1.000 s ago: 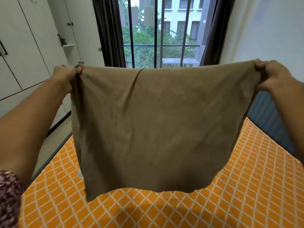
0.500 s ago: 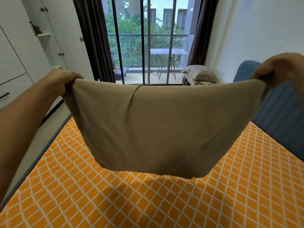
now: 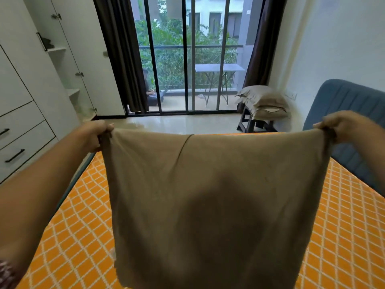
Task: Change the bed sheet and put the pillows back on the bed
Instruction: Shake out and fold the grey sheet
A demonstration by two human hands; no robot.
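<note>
Bed (image 3: 343,236): covered by an orange sheet crossed with a white diamond lattice; a blue padded headboard (image 3: 343,105) is seen at its right.
Beige sheet (image 3: 208,195): held up above the bed, stretched flat between both hands; plain tan cloth, one slanted crease running down from the top edge, lower edge uneven, a soft shadow across its middle.
Pillows (image 3: 264,103): two, stacked on a dark stool (image 3: 250,124) by the glass door, well apart from the bed.
Left hand (image 3: 98,134): grip clenched on the sheet's upper left corner.
Right hand (image 3: 341,128): grip clenched on the upper right corner.
</note>
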